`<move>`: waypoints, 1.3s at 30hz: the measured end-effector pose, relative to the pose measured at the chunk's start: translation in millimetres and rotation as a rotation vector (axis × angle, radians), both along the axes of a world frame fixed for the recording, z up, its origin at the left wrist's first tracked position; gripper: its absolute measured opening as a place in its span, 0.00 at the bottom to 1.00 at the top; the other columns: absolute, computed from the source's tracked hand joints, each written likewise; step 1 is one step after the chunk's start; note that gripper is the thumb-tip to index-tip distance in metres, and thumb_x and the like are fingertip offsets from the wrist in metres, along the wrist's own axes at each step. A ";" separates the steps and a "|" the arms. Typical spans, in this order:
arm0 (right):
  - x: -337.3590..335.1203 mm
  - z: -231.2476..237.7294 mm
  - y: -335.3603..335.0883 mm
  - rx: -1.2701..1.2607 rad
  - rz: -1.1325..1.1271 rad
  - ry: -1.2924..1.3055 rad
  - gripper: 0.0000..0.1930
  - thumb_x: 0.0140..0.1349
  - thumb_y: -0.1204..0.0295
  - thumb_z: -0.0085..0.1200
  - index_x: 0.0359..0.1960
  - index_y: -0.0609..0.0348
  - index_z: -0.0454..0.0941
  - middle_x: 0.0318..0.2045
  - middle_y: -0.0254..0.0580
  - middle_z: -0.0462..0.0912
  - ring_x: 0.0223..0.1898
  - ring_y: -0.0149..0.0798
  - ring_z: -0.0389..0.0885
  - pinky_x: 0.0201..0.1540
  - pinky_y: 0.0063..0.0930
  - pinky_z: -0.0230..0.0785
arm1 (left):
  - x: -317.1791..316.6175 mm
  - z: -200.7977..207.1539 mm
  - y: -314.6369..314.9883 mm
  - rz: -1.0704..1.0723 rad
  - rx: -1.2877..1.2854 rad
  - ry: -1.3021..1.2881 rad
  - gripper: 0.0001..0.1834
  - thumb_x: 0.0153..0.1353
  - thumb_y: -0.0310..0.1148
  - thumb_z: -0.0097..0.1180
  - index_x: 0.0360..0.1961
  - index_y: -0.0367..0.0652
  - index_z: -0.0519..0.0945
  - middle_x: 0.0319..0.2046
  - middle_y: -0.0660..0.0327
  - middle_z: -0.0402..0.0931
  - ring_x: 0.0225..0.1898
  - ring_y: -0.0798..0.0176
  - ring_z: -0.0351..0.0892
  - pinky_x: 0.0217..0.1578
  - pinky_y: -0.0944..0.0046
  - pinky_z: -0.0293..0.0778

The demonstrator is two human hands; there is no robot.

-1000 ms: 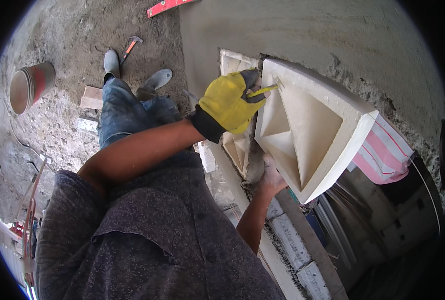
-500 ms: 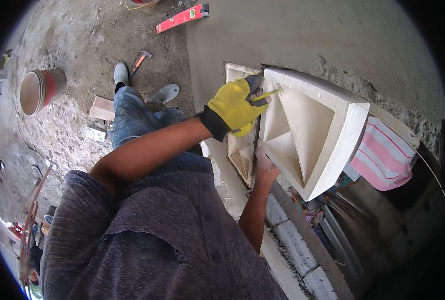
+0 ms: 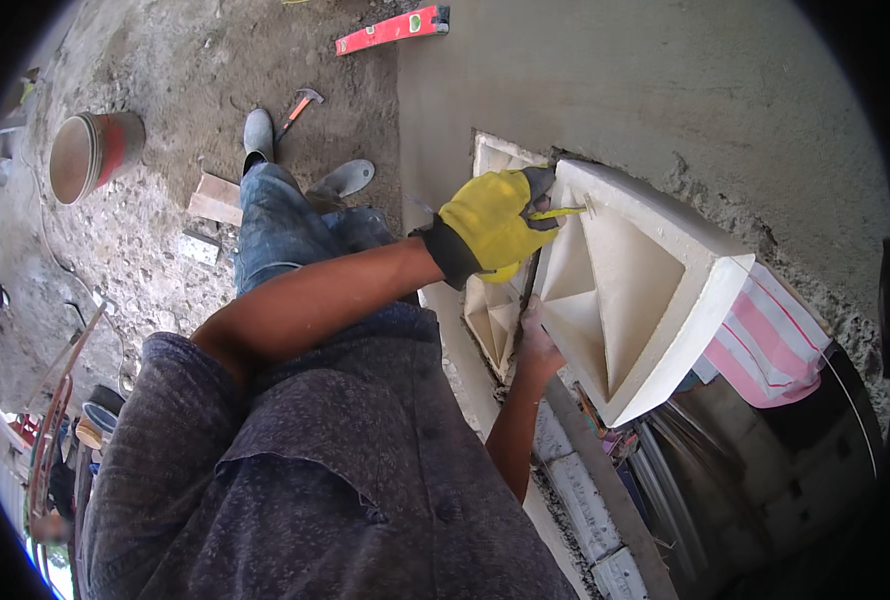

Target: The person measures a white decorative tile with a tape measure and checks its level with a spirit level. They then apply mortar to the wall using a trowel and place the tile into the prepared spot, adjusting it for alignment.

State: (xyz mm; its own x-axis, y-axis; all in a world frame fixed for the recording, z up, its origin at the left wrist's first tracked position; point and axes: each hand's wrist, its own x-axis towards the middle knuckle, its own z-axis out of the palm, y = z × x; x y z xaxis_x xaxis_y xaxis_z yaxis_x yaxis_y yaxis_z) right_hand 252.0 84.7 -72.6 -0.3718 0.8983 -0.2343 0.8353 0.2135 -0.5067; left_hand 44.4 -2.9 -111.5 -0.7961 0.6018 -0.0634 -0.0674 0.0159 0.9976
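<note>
While my left hand (image 3: pixel 495 220) pinches the strip (image 3: pixel 565 212) over the block (image 3: pixel 635 285) beside the wall (image 3: pixel 615 75), my right hand (image 3: pixel 539 340), its grip impossible to tell, meets the lower edge, apparently as support.

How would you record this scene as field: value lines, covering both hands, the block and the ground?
Left hand: yellow glove, holding a thin yellow strip
Right hand: bare, at the lower left edge of the white block
Block face: angular recesses
Ground: bucket; orange-handled hammer beside a boot
</note>
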 end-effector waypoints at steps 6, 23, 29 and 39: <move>4.8 -4.4 12.1 -0.063 0.027 -0.324 0.40 0.56 0.45 0.62 0.62 0.63 0.71 0.61 0.54 0.75 0.63 0.52 0.72 0.69 0.39 0.57 | -2.0 -27.2 1.6 -0.167 -0.144 0.316 0.21 0.56 0.40 0.64 0.50 0.43 0.80 0.38 0.50 0.79 0.36 0.53 0.81 0.36 0.56 0.76; -11.4 3.9 11.4 -0.027 0.120 -0.129 0.27 0.53 0.60 0.69 0.48 0.69 0.80 0.46 0.50 0.83 0.47 0.43 0.81 0.55 0.35 0.70 | -8.2 -1.7 2.8 -0.125 -0.201 0.101 0.23 0.58 0.48 0.64 0.41 0.37 0.78 0.27 0.51 0.79 0.27 0.51 0.79 0.33 0.56 0.75; -3.4 0.3 13.4 -0.037 0.113 -0.119 0.25 0.51 0.65 0.73 0.44 0.72 0.80 0.42 0.48 0.84 0.40 0.39 0.82 0.50 0.33 0.73 | -11.0 0.2 2.5 -0.125 -0.196 0.156 0.21 0.58 0.48 0.64 0.39 0.39 0.78 0.26 0.50 0.79 0.26 0.51 0.80 0.31 0.56 0.75; -22.0 17.8 5.2 0.024 0.223 -0.250 0.27 0.51 0.62 0.70 0.47 0.70 0.79 0.42 0.55 0.85 0.44 0.52 0.84 0.53 0.40 0.72 | -19.3 12.3 -3.2 -0.213 -0.264 0.116 0.22 0.59 0.47 0.64 0.43 0.39 0.79 0.26 0.52 0.80 0.24 0.56 0.81 0.30 0.57 0.76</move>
State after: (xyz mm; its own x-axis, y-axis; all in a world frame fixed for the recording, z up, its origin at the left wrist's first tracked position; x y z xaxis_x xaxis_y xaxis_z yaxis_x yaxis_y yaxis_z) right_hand 230.0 89.9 -54.8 -0.4933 0.8078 -0.3227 0.8645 0.4144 -0.2845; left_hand 25.1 -6.0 -99.2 -0.6658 0.7298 -0.1551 0.0786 0.2753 0.9581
